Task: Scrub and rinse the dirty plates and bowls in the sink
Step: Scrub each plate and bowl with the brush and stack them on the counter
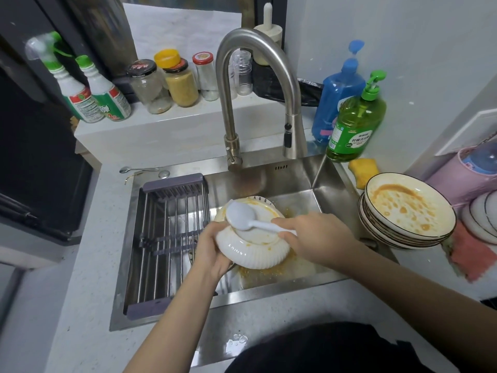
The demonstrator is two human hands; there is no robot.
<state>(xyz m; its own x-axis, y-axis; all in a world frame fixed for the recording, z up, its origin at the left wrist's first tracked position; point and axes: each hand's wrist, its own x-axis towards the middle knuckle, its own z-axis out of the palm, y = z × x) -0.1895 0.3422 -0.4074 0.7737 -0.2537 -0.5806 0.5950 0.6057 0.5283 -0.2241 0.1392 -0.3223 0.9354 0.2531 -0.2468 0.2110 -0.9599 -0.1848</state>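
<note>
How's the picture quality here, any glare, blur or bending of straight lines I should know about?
Head view: wide-angle bending curves the walls and counter edges; soft reflections on the faucet and the sink wall, no harsh glare; the white bowl and both hands, left hand and right hand, are reasonably sharp; the left edge is dark.

A stainless steel sink (330, 200) is set into the pale speckled surface (88, 305). A metal-barred drying rack (166, 238) fills its left part. To the rack's right, over the basin, a white ribbed bowl (252, 253) carries a white plastic rice paddle (242, 215). A stack of sauce-smeared plates (407, 211) sits on the surface right of the sink, with a yellow sponge (363, 170) behind it. The curved steel faucet (234, 103) rises behind the sink.
</note>
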